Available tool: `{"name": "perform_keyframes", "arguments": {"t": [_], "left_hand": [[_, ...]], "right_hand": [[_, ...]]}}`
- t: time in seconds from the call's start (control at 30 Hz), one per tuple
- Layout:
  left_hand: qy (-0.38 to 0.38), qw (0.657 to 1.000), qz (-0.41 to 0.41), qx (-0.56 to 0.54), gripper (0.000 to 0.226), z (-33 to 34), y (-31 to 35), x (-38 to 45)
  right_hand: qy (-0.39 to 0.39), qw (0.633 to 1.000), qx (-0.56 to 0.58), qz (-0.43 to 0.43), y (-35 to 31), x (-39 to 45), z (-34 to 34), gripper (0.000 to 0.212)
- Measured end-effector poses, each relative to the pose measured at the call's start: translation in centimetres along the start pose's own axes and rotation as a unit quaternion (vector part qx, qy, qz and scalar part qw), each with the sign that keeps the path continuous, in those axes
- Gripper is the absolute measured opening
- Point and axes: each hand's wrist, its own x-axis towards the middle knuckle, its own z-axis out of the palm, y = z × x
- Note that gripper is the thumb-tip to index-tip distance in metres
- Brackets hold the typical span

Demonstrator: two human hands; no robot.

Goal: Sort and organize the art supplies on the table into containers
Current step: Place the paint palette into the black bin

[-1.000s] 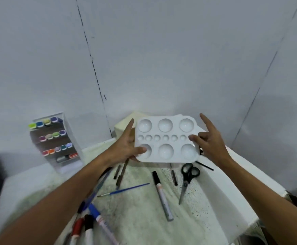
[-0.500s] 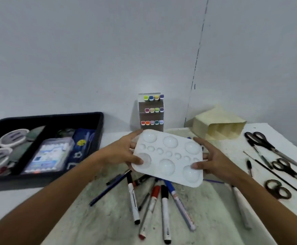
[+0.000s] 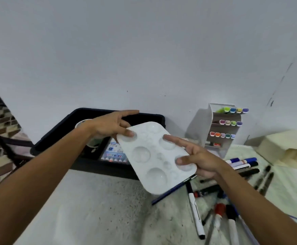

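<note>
Head view: white paint palette (image 3: 154,157) held in the air, tilted, over the near edge of the black tray (image 3: 84,119). Left hand (image 3: 108,126) grips its far corner, thumb in a well, index finger straight. Right hand (image 3: 199,159) grips the right edge, fingers (image 3: 173,139) spread across the wells. Below the right fingers: whiteboard markers (image 3: 195,213) scattered on the table (image 3: 94,206). Beyond them: marker rack (image 3: 223,128), upright.
</note>
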Motion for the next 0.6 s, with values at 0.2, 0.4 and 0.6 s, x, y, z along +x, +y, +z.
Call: {"name": "perform_keyframes", "arguments": {"t": [0.2,0.4,0.6], "left_hand": [[0.152,0.974,0.009,-0.167,0.08,0.4,-3.2,-2.0],[0.126,0.966,0.038,-0.223,0.074,0.9,-5.0,-2.1],[0.131,0.974,0.057,-0.173,0.058,-0.6,-5.8,-2.4]], "right_hand": [[0.17,0.983,0.014,-0.065,-0.1,5.5,3.1,0.088],[0.235,0.953,-0.184,-0.048,-0.2,8.7,5.5,0.084],[0.305,0.891,-0.335,-0.015,0.1,9.3,4.9,0.059]]}}
